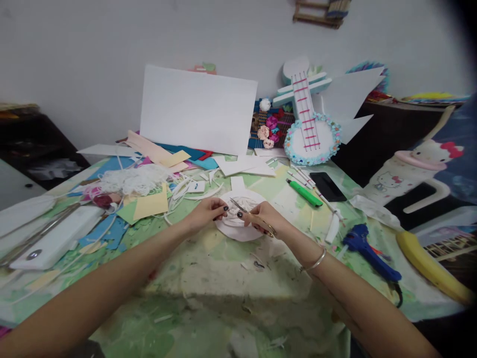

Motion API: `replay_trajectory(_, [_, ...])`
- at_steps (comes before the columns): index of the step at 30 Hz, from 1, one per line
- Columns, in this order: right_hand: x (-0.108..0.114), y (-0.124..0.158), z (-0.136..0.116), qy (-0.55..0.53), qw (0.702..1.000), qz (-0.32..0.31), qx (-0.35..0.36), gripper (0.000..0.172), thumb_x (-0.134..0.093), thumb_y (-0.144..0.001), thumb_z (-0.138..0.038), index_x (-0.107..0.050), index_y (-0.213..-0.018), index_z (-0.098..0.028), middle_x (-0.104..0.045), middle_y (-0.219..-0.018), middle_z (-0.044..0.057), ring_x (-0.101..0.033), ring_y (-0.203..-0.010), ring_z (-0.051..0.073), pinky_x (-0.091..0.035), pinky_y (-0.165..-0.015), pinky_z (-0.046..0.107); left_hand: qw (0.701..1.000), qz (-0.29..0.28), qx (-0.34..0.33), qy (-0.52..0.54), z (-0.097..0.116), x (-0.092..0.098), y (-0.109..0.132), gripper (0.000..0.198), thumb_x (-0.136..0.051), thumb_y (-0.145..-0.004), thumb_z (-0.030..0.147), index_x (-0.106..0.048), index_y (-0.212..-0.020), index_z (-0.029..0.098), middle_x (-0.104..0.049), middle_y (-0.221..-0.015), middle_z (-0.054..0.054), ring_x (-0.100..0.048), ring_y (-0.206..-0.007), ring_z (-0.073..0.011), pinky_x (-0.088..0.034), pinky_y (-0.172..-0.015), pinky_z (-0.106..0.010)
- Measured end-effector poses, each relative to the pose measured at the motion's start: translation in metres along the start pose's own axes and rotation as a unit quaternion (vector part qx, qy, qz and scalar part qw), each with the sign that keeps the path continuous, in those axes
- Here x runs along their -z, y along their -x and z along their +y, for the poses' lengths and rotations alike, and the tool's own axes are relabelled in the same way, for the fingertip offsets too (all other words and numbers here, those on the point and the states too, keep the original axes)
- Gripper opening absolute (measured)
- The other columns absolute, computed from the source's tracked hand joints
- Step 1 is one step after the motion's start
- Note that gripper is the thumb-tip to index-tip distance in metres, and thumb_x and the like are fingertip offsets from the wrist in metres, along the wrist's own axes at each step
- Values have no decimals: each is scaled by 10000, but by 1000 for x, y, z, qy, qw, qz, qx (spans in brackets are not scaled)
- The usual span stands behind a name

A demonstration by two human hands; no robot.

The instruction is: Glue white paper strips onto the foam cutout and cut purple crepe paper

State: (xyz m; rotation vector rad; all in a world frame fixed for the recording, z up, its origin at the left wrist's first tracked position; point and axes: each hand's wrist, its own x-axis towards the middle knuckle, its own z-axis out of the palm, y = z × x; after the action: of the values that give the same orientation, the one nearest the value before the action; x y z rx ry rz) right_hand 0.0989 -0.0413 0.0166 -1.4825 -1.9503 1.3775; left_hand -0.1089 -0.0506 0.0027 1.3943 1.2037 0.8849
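Observation:
My right hand (266, 219) is closed on a pair of scissors (237, 204) with gold-coloured handles, its blades pointing up and to the left. Facing it, my left hand (208, 213) pinches its fingertips together near the blade tips; whatever it holds is too small to make out. Both hands are over a white round cut-out (238, 233) with a short neck at the far side. Thin white strips or curls lie on its face, partly covered by my fingers.
A blue glue gun (370, 253), a green cutter (304, 193) and a black phone (328, 186) lie to the right. Left are tangled white string (134, 178) and paper scraps (151, 205). Behind stand a white board (197, 109) and a decorated model instrument (307, 119).

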Motion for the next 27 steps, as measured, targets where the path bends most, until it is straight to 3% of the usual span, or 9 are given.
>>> replay_trajectory(8, [2,-8,-9,56,998,17,10,538,-649,-635,-654,-685,-616,-117,-429,-368,-26,-353,-335,57,-283,-369,204,1000,2,-5,-23,-1,5,-3,294,-630,-690,402,-571,-761,124,-589,-662,-13,-456,-532,-70,-319,-503,-203])
replay_trajectory(18, [2,-8,-18,74,996,22,-37,486,-707,-598,-610,-637,-548,-131,-429,-353,-26,-357,-315,66,-293,-352,218,999,7,-1,-45,-12,11,-9,337,-652,-680,447,-603,-765,125,-634,-670,-31,-493,-554,-93,-363,-536,-217])
replay_trajectory(22, [6,-10,-15,72,997,37,-20,521,-675,-622,-642,-661,-566,-124,-438,-348,-12,-369,-307,73,-299,-350,218,997,35,0,-66,-16,16,-12,315,-623,-685,438,-608,-753,130,-649,-690,-34,-509,-560,-102,-369,-538,-219])
replay_trajectory(27, [29,-8,-7,29,993,115,-27,490,-655,-678,-591,-680,-631,-103,-413,-345,-20,-343,-303,60,-248,-335,208,974,98,-30,-200,-14,15,-13,234,-584,-701,365,-658,-736,146,-660,-674,-28,-560,-625,-146,-385,-569,-238])
